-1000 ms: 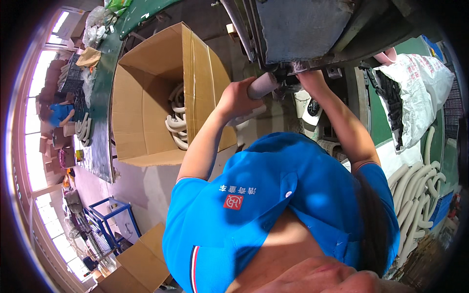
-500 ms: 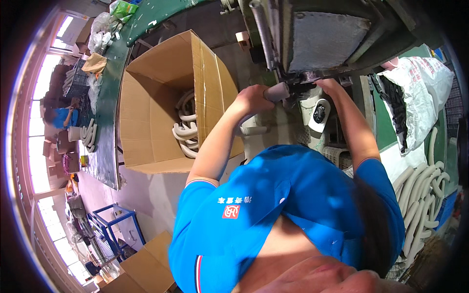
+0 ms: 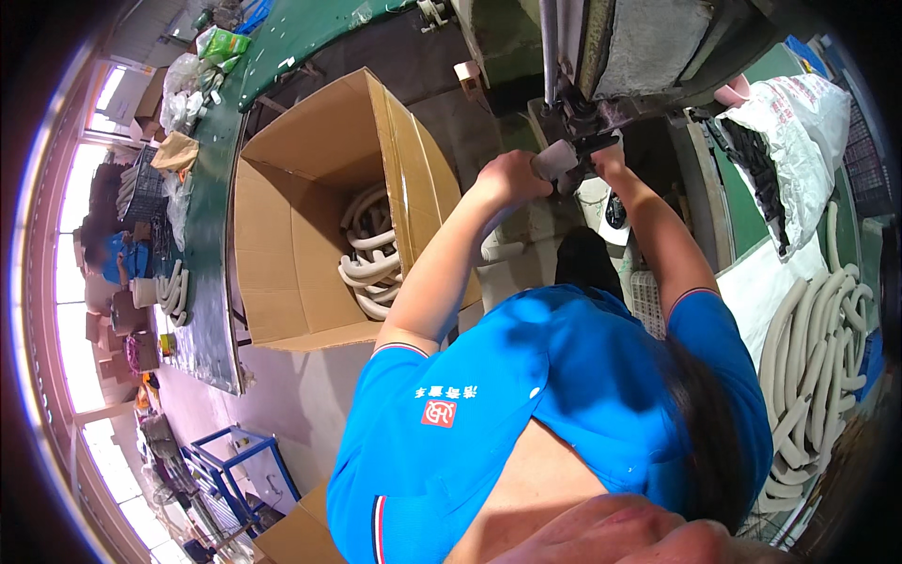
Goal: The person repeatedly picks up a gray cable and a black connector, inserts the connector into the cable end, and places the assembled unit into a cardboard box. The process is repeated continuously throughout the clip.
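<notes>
My left hand (image 3: 513,177) is wrapped round a pale grey tube (image 3: 555,160), whose end points right toward the machine. Beside that end, my right hand (image 3: 609,162) is up against a dark part (image 3: 594,143) below the machine (image 3: 648,52). Its fingers look bent in and are partly hidden, so what they hold is not plain. Left of my left arm stands an open cardboard box (image 3: 291,254) with several curved grey tubes (image 3: 371,258) inside. Another pale tube (image 3: 503,252) shows below my left hand.
At the right, several long curved grey tubes (image 3: 808,367) are piled beside a white plastic sack (image 3: 799,141) with black pieces at its mouth. A green table (image 3: 211,216) runs along the left, with a blue metal frame (image 3: 235,465) on the floor. A co-worker in blue (image 3: 127,258) is far left.
My view has shifted, and the machine sits higher in the picture. My left hand still grips the tube, now nearer the dark part. My right hand stays beside that part.
</notes>
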`<state>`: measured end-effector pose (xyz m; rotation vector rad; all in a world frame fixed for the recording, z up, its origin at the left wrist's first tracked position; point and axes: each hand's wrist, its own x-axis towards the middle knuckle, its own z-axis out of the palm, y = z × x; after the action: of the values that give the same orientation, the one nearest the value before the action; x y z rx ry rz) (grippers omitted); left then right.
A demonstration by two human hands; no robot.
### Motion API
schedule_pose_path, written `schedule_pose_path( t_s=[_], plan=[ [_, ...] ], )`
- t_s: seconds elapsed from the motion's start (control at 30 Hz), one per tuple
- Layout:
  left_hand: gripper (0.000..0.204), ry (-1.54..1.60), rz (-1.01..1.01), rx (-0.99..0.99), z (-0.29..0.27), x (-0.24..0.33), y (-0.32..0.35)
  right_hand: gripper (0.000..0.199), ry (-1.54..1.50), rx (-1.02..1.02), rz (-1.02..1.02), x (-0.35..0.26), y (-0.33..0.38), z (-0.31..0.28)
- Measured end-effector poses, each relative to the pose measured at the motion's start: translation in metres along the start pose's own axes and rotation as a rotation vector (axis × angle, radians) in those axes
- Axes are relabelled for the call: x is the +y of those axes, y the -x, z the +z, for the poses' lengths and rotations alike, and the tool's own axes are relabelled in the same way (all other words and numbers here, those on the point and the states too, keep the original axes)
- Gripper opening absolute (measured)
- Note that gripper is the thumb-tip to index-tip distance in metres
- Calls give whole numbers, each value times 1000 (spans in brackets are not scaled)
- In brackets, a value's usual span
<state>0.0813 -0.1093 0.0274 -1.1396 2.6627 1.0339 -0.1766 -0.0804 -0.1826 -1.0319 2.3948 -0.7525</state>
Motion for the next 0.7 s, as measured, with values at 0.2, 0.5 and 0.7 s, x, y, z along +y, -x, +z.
schedule_pose_path(
  t_s=[0.2,0.5,0.7],
  plan=[
    [49,30,-37,-29,0,9,3,21,-27,84,62,24,-21,1],
    [48,10,15,57,7,-4,1,14,-1126,-128,210,-28,36,-46],
    [48,121,33,24,-12,8,20,7,-1472,-244,150,-24,75,-61]
  ],
)
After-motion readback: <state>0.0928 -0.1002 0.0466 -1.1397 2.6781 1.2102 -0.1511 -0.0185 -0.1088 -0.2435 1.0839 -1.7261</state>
